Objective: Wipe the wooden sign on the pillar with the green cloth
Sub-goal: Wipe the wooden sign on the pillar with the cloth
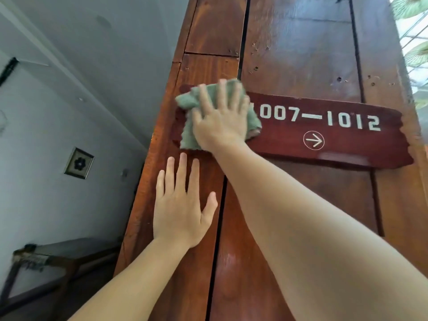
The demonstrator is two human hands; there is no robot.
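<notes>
A dark red wooden sign (335,135) with white numbers "1007—1012" and a circled arrow hangs across the brown wooden pillar (296,54). My right hand (220,119) lies flat, fingers spread, pressing the green cloth (187,100) onto the sign's left end. The cloth hides that end and part of the first digit. My left hand (180,205) rests flat and open on the pillar just below the sign, holding nothing.
A grey wall (58,112) with a small framed flower tile (79,163) runs along the left. A dark wooden bench or table (46,262) stands low at the left. Bright window light and leaves (414,31) show at the right edge.
</notes>
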